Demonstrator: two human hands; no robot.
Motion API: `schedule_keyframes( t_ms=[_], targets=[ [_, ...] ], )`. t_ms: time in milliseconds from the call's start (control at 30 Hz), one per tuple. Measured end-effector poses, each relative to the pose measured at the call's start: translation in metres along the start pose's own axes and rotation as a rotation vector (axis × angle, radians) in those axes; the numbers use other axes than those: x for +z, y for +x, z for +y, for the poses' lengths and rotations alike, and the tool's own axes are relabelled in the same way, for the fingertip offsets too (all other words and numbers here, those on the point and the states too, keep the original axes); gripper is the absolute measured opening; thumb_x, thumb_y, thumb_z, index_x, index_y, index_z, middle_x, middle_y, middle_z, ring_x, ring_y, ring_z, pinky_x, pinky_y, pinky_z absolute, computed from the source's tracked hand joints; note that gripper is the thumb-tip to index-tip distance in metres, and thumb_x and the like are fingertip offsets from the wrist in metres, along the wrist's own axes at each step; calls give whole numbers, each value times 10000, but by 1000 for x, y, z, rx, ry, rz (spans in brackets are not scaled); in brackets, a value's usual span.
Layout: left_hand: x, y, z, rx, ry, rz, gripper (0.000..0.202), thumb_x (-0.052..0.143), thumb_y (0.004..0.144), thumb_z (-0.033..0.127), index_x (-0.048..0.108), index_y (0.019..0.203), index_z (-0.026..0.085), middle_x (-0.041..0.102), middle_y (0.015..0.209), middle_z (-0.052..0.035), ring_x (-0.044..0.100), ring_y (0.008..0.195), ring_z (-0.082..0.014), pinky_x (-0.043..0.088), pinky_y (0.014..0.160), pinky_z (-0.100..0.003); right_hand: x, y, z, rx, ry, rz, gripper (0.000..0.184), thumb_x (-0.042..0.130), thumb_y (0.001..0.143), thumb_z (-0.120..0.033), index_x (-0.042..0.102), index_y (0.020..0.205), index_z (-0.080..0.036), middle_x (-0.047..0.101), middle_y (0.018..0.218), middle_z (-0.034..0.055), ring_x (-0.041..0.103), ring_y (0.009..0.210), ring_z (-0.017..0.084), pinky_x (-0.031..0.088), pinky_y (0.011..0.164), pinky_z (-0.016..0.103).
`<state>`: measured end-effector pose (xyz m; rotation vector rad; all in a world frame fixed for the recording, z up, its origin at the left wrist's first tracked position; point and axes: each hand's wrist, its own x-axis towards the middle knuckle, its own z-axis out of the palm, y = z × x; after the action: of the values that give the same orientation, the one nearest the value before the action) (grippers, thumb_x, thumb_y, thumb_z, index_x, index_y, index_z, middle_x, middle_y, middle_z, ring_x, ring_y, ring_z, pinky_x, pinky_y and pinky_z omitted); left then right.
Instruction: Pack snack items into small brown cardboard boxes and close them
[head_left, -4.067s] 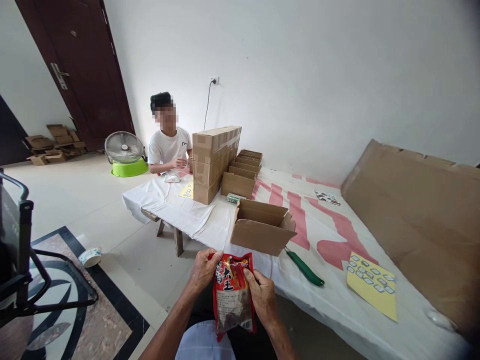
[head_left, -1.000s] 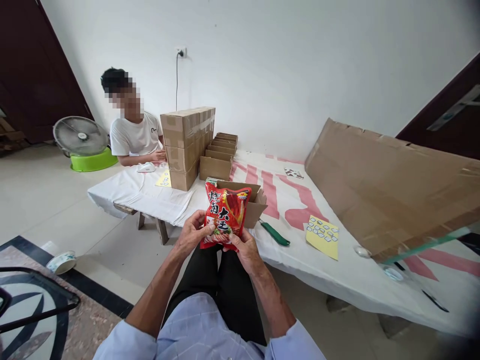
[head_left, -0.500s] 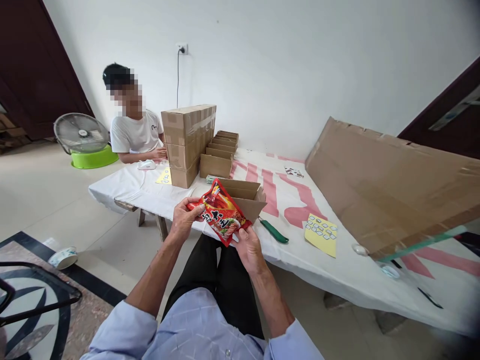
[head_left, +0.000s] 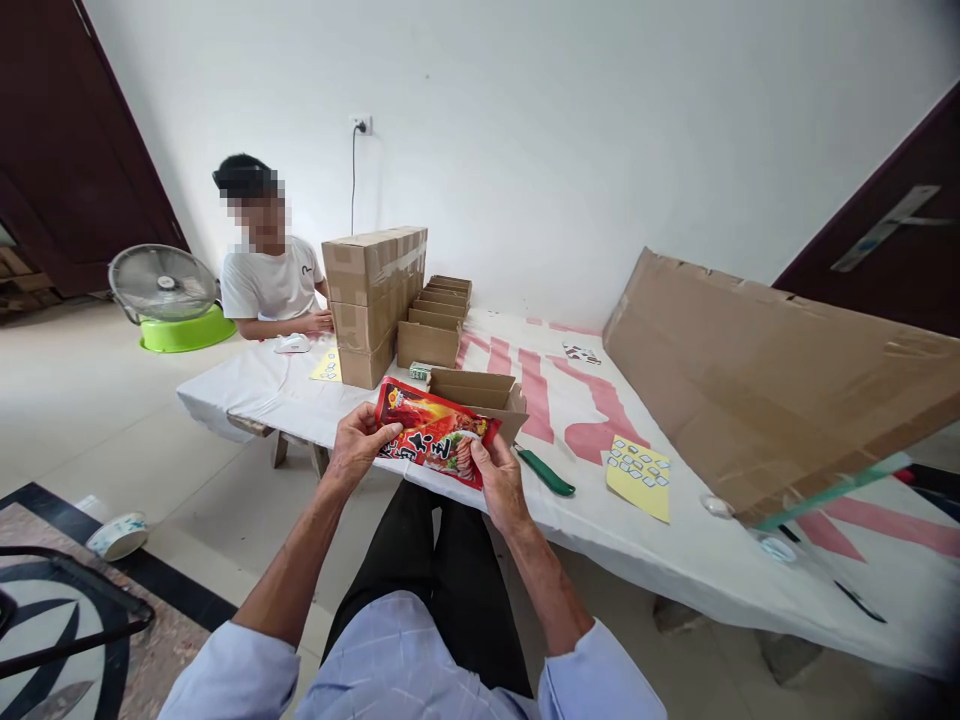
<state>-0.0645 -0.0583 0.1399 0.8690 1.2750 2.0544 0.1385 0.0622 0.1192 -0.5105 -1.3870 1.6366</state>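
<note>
A red printed food packet (head_left: 429,430) is stretched between my two hands, its front facing me. My left hand (head_left: 357,440) pinches its left end with the thumb on top. At the right end, my right hand (head_left: 498,475) grips it the same way. Just behind the packet stands an open cardboard box (head_left: 511,403), partly covered by it; its inside is mostly hidden from me. To the right of the box lies a green-handled tool (head_left: 546,470), its other end tucked near the box.
Stacked taped cartons (head_left: 367,310) and several open boxes (head_left: 427,345) stand beyond on the cloth-covered table (head_left: 247,385). A person (head_left: 274,285) sits at the far left. A yellow sheet (head_left: 637,478) lies at right, before a large cardboard panel (head_left: 750,370). A fan (head_left: 166,285) stands left.
The packet has turned from a steep tilt to nearly level, its front now more squarely toward me. Both hands still hold its ends. My view has tipped slightly upward.
</note>
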Motion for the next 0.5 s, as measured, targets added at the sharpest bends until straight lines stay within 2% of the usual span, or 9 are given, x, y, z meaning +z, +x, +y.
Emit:
schedule_keyframes(
  t_ms=[167,267,367,500],
  targets=[
    [8,10,11,102,-7,15,468,1012,684,491,684,838,195,774,844,2,694,692,-154,592,674,-289,1,13,-20,-51,2,-66,551,880,835,-668,815,1212,-271,825,1138,52,753,1029,269,632,993,426],
    [9,20,7,103,-12,-4,506,1004,686,538,699,896,193,782,857,-3,697,696,-154,594,673,-287,0,23,-24,-78,-41,-80,562,865,844,-671,812,1222,-259,828,1145,51,752,1050,272,630,1001,427],
    [6,27,-11,22,-43,-8,615,1026,608,588,714,949,182,798,863,-8,705,696,-151,601,683,-285,-3,32,-13,-67,-60,-60,583,892,800,-659,807,1206,-249,829,1148,51,756,1048,265,633,990,418],
    [-2,26,-46,-79,-47,29,701,1050,509,607,711,939,170,781,786,8,694,650,-145,599,666,-286,-11,38,18,12,-106,-15,580,912,719,-687,813,1045,-216,819,921,40,742,824,224,641,839,379]
  ],
)
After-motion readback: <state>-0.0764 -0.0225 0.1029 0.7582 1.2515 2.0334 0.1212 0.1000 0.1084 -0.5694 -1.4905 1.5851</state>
